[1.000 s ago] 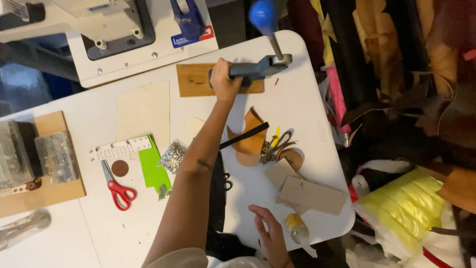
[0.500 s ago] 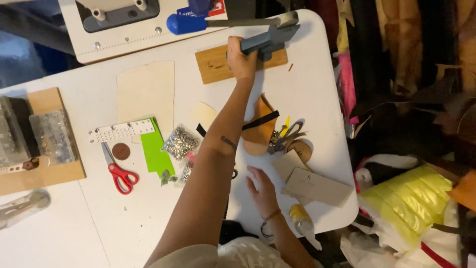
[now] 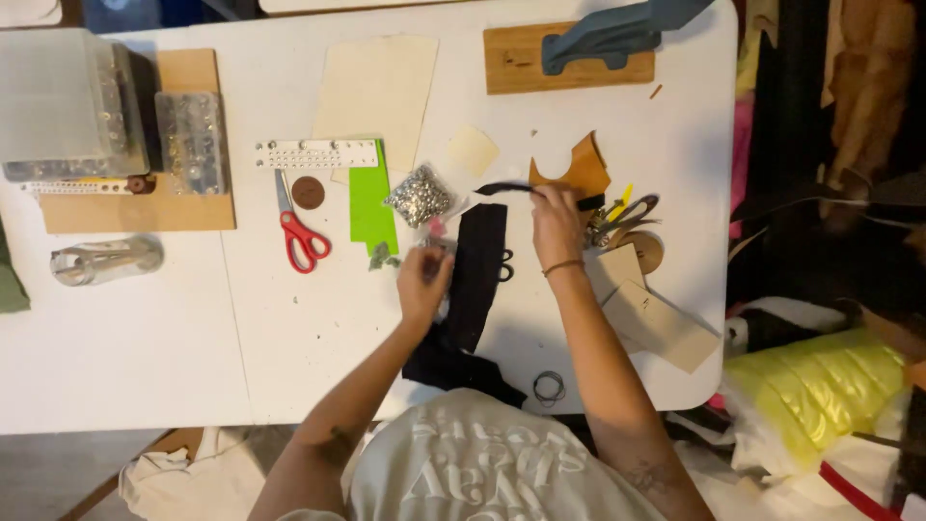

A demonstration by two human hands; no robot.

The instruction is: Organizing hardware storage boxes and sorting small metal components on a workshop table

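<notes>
Both hands have come back from the far edge of the bench since half a second ago: the left hand (image 3: 424, 280), which then gripped the grey-blue press handle (image 3: 603, 41), now sits closed near the wide black strap (image 3: 475, 275), just beside its left edge; I cannot tell what its fingers pinch. Nearest the body, the strap's lower end hangs over the white bench (image 3: 289, 338), with a small metal ring (image 3: 550, 388) beside it. The right hand (image 3: 557, 220) has its fingers closed on the end of a thin black strip (image 3: 506, 188), held just above the strap's top. Left of the hands lie a bag of silver studs (image 3: 420, 196), a green card (image 3: 370, 205) and red scissors (image 3: 301, 232). A tan leather piece (image 3: 579, 166) lies just beyond the right hand. Farther off, the press handle rests on its wooden block (image 3: 511, 60).
</notes>
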